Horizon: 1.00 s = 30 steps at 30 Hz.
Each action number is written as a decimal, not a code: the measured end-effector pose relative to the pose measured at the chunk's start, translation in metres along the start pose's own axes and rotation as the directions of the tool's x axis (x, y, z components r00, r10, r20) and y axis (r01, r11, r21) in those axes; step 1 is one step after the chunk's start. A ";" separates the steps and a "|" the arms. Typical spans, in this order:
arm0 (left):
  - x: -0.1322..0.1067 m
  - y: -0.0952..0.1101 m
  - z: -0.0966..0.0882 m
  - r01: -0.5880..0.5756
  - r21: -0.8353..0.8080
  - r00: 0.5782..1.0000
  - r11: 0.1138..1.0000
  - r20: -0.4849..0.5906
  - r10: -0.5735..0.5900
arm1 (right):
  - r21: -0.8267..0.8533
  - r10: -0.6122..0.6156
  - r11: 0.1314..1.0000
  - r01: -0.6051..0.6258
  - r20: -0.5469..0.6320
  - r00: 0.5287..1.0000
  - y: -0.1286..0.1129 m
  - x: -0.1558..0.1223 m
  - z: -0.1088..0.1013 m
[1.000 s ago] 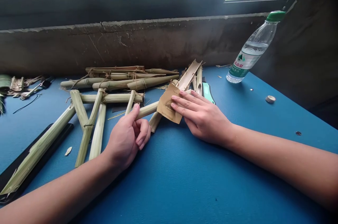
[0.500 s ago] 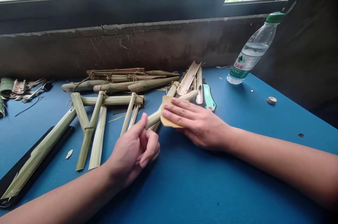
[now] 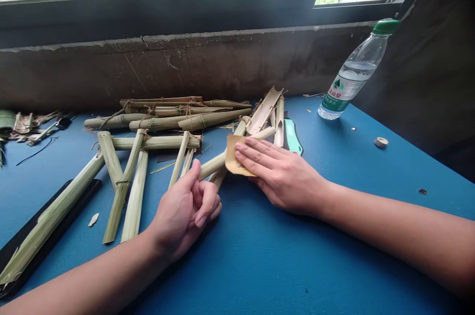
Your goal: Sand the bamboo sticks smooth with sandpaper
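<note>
Between thumb and curled fingers, my left hand (image 3: 187, 208) grips the near end of a peeled bamboo stick (image 3: 213, 164). My right hand (image 3: 287, 171) presses a tan piece of sandpaper (image 3: 233, 156) over the middle of that stick, its fingers lying together on top. The thumb side of this hand is tucked underneath and partly hidden. Past the sandpaper, the stick's far end shows pale. Just left of my left hand stands a bamboo frame (image 3: 163, 143) of tied sticks, with slanting legs toward me.
Several bamboo pieces (image 3: 211, 118) lie along the wall. A split bamboo half (image 3: 264, 111) and a turquoise utility knife (image 3: 293, 137) lie behind my right hand. A water bottle (image 3: 349, 84) stands at the back right, near a tape roll (image 3: 381, 142). At left is a black tray (image 3: 83, 196).
The sandpaper and my right hand have shifted slightly along the stick, and the sandpaper looks less blurred. My left hand has moved a little left and down, still gripping the stick.
</note>
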State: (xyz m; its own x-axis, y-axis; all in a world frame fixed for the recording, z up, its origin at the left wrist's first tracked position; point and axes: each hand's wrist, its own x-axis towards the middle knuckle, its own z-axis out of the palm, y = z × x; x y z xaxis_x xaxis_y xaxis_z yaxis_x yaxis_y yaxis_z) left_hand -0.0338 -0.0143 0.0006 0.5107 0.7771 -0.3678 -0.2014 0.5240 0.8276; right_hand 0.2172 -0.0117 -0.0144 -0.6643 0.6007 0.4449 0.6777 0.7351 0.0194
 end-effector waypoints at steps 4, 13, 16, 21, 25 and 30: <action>0.002 -0.003 -0.004 0.009 -0.012 1.000 1.000 0.015 -0.009 | 0.063 -0.124 0.991 0.120 0.067 0.990 0.002 0.001 0.000; 0.002 0.001 0.001 -0.023 -0.016 0.996 1.000 -0.091 0.022 | -0.167 0.087 0.982 -0.092 -0.038 0.995 -0.001 -0.002 -0.007; 0.001 0.000 0.002 -0.013 -0.001 0.994 1.000 -0.108 0.013 | -0.102 0.014 0.995 -0.013 0.010 1.000 0.002 0.000 -0.004; 0.002 0.001 0.002 0.007 0.007 0.994 1.000 -0.107 -0.007 | -0.029 -0.116 0.992 0.119 0.086 0.990 0.005 0.004 -0.004; 0.002 0.000 0.001 -0.013 -0.016 0.996 1.000 -0.083 0.012 | -0.159 -0.061 0.984 0.077 0.098 0.993 0.003 0.003 -0.011; 0.001 -0.002 0.001 -0.054 -0.030 0.993 0.998 -0.111 0.050 | -0.223 0.106 0.970 -0.095 0.037 0.994 0.003 -0.001 -0.008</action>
State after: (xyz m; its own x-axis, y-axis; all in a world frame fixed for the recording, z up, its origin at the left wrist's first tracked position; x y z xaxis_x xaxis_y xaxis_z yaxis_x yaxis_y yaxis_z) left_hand -0.0318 -0.0149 -0.0005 0.4041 0.8364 -0.3703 -0.2538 0.4915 0.8331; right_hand 0.2226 -0.0122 -0.0071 -0.5999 0.6865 0.4109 0.7911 0.5858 0.1763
